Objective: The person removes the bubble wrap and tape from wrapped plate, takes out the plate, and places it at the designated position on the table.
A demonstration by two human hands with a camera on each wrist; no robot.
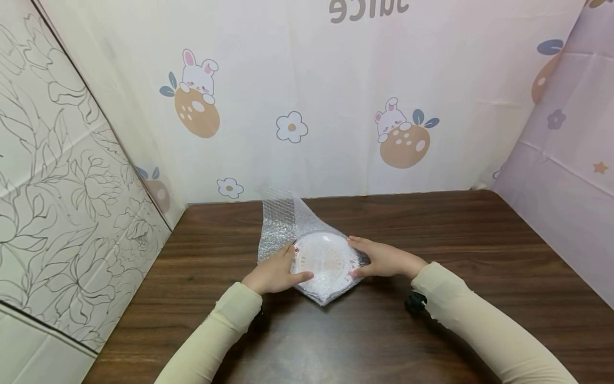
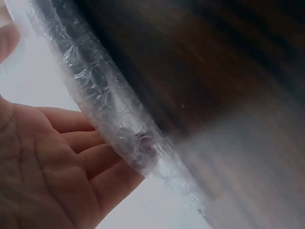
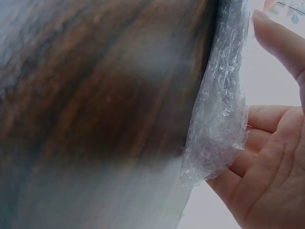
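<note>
A round white plate with a red pattern near its rim lies on the table, wrapped at least partly in clear bubble wrap. One tail of the wrap stretches toward the back left, and a folded corner points at the near edge. My left hand holds the plate's left side, thumb over the top. Opposite it, my right hand grips the right side, thumb toward the front. Both wrist views show fingers against the wrapped edge: bubble wrap on the left, bubble wrap on the right.
The dark wooden table extends around the plate on all sides. Behind it hangs a pale curtain printed with rabbits and flowers. A white panel with line-drawn flowers borders the left side.
</note>
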